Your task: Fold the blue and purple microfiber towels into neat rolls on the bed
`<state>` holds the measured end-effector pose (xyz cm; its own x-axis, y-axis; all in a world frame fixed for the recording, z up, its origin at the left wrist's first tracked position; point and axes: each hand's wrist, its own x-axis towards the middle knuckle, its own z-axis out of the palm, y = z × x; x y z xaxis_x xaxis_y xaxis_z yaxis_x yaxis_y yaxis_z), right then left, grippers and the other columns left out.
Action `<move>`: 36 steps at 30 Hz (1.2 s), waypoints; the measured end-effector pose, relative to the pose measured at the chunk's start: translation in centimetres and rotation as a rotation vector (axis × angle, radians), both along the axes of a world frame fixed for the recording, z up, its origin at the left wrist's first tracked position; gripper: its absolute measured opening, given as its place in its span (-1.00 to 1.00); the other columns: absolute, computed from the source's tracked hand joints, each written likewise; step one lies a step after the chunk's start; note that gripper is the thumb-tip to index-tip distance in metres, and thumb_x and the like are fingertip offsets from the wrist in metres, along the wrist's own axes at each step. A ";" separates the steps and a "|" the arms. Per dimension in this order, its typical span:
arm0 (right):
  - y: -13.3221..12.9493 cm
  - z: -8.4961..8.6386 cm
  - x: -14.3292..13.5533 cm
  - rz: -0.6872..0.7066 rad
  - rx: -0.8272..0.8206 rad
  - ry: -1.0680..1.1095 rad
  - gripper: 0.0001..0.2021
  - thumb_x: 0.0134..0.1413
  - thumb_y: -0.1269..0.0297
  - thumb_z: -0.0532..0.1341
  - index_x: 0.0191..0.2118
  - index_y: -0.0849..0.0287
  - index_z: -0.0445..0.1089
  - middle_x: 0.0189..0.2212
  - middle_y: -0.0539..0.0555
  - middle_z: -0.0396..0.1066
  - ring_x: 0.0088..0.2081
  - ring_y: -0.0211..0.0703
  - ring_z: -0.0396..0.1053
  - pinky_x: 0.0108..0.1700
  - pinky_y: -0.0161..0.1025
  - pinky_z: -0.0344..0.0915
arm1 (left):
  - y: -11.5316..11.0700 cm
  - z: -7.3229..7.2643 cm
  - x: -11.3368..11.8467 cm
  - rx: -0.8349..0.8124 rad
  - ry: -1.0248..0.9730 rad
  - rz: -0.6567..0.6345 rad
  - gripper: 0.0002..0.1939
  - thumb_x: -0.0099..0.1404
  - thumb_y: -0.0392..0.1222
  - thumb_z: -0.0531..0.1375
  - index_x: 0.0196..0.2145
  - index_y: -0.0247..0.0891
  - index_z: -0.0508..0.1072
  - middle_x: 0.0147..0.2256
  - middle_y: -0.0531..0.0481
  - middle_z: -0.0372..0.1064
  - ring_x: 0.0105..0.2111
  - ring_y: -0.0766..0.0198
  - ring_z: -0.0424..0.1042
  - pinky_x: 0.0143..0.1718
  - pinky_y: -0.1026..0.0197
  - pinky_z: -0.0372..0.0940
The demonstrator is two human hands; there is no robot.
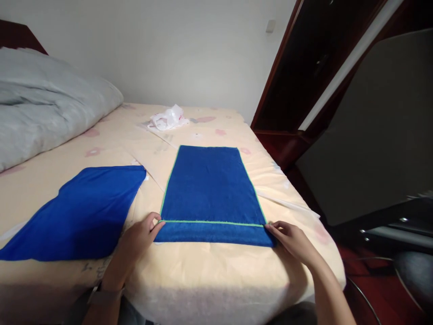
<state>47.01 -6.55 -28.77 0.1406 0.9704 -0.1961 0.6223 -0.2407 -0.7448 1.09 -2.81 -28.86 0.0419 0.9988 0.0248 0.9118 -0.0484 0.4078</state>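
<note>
A blue towel with green edging (209, 185) lies flat on the bed, its near end folded over into a narrow strip. At the left end of the green edge of that strip, my left hand (145, 232) pinches the cloth between thumb and fingers. My right hand (289, 237) pinches the right end of the same edge. To the left lies a second blue cloth (84, 212), spread out with an uneven outline, touched by neither hand.
The bed (216, 275) has a cream flowered sheet. A white plastic bag (169, 118) lies near the wall behind the towel. A grey quilt (50, 104) is heaped at left. Dark furniture (304, 67) stands at right beyond the bed's edge.
</note>
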 end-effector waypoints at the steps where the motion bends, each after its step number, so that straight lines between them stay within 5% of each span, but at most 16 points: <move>1: 0.1 -0.1 0.0 -0.001 0.003 -0.027 -0.57 0.11 -0.18 0.19 -0.35 0.11 0.49 -0.35 0.10 0.58 -0.25 0.08 0.50 -0.24 -0.19 0.28 | 0.1 0.0 -0.2 0.043 0.011 -0.007 -0.75 0.36 0.03 0.09 -0.13 -0.14 0.41 -0.47 0.07 0.39 -0.45 0.20 0.44 -0.42 0.25 0.16; 7: 0.1 0.1 -0.1 -0.075 0.070 -0.285 -0.67 0.14 -0.11 0.18 -0.25 0.04 0.45 -0.34 0.07 0.56 -0.33 0.03 0.49 -0.32 -0.17 0.27 | -0.4 1.4 0.2 0.467 -0.123 -0.224 -0.77 0.37 -0.06 0.11 -0.27 -0.20 0.50 -0.26 -0.11 0.50 -0.13 0.07 0.44 0.03 0.03 0.29; 11: -0.4 1.7 -2.2 -0.052 0.352 -0.328 -0.68 0.24 -0.04 0.10 -0.20 0.07 0.44 -0.16 0.17 0.52 -0.23 0.04 0.47 -0.24 -0.13 0.34 | -2.0 2.4 3.2 0.407 -0.249 -0.371 -0.77 0.40 -0.09 0.11 -0.16 -0.19 0.54 -0.10 -0.13 0.50 0.01 0.09 0.42 0.11 0.03 0.31; 13: -0.8 2.1 -4.7 0.119 0.428 -0.247 -0.69 0.27 0.01 0.11 -0.09 0.07 0.45 -0.01 0.19 0.48 -0.03 0.07 0.44 -0.02 -0.08 0.36 | -2.5 2.0 4.9 0.268 -0.193 -0.509 -0.69 0.38 -0.06 0.15 0.02 -0.12 0.51 0.10 -0.12 0.41 0.15 0.05 0.34 0.19 -0.02 0.27; 15: -1.1 1.9 -7.6 0.397 0.413 -0.240 -0.60 0.23 0.06 0.18 0.14 0.02 0.39 0.20 0.14 0.34 0.21 0.12 0.27 0.26 0.06 0.17 | -2.7 1.1 6.1 0.156 -0.108 -0.620 -0.52 0.37 0.00 0.18 0.21 -0.02 0.35 0.26 -0.06 0.25 0.26 0.01 0.21 0.24 -0.07 0.21; 17: -1.2 1.2 -10.1 0.625 0.364 -0.282 -0.42 0.19 0.15 0.21 0.32 0.01 0.21 0.33 0.10 0.17 0.34 0.14 0.07 0.38 0.18 -0.06 | -2.5 0.0 6.6 0.100 -0.043 -0.690 -0.39 0.37 0.04 0.18 0.32 0.06 0.18 0.33 -0.01 0.11 0.32 0.00 0.13 0.28 -0.12 0.15; 19: -1.1 0.5 -11.4 0.700 0.327 -0.313 -0.35 0.17 0.27 0.17 0.38 0.08 0.09 0.36 0.09 0.06 0.39 0.10 -0.03 0.40 0.19 -0.12 | -2.0 -0.9 6.4 0.089 -0.008 -0.714 -0.37 0.39 0.04 0.15 0.35 0.10 0.09 0.36 0.02 0.05 0.33 0.01 0.09 0.31 -0.14 0.10; 29: -0.5 0.0 -4.7 0.492 0.252 -0.322 -0.31 -0.02 0.61 0.06 0.28 0.14 0.27 0.29 0.08 0.20 0.32 0.00 0.15 0.36 0.06 0.11 | 0.2 -1.8 0.6 -0.001 -0.034 -0.618 -0.45 0.37 0.04 0.16 0.28 0.01 0.25 0.30 -0.04 0.15 0.29 -0.01 0.16 0.26 -0.14 0.16; 36: -0.9 0.4 -1.9 0.306 0.200 -0.148 -0.58 0.18 0.31 0.14 0.14 0.05 0.45 0.21 0.06 0.34 0.23 0.08 0.30 0.30 0.05 0.20 | 0.6 -1.0 -2.6 -0.051 -0.218 -0.486 -0.56 0.31 -0.07 0.14 0.12 -0.11 0.48 0.18 -0.05 0.36 0.20 0.07 0.33 0.25 -0.01 0.20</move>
